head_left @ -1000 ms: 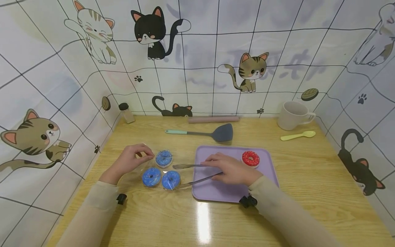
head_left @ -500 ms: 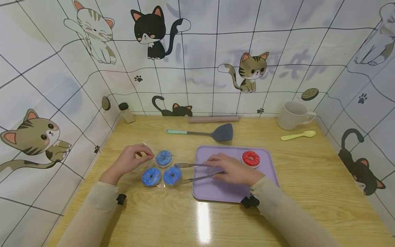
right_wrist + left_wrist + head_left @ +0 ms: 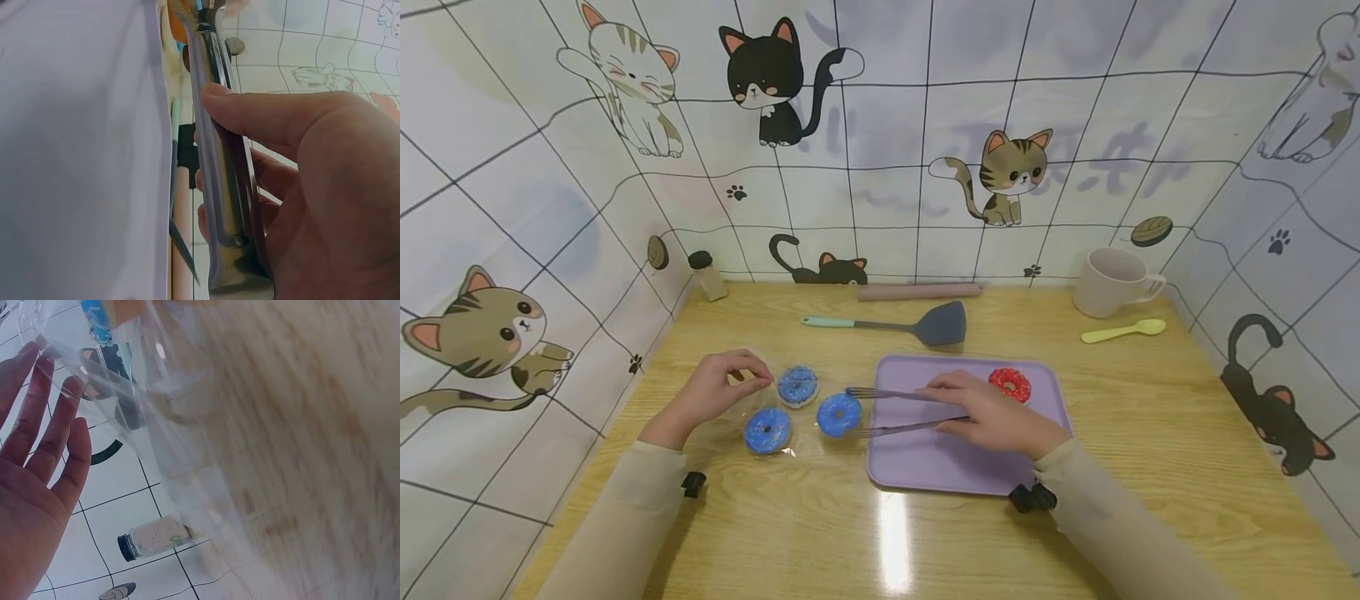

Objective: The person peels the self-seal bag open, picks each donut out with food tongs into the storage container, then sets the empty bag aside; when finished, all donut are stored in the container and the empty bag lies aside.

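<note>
Tongs of bright metal are gripped in the right hand, thumb laid along one arm and fingers curled under the other, and their tips close on a blue doughnut held just off the left edge of the purple tray. The right wrist view shows the thumb pressed flat on the steel arm, with the tray's surface filling the left of that view. Left of the tray lies a clear plastic wrapper, and the left hand pinches its far edge between curled fingers and thumb; from the left wrist view only straight fingers beside the film are seen. Two more blue doughnuts sit on that wrapper, one nearer the wall and one nearer the person. On the tray's far right corner rests a red doughnut. Beyond the tray lie a grey spatula and a pink rolling pin; to its far right stand a cream mug and a yellow spoon. Far left of the tray, by the wall, stands a small jar.
</note>
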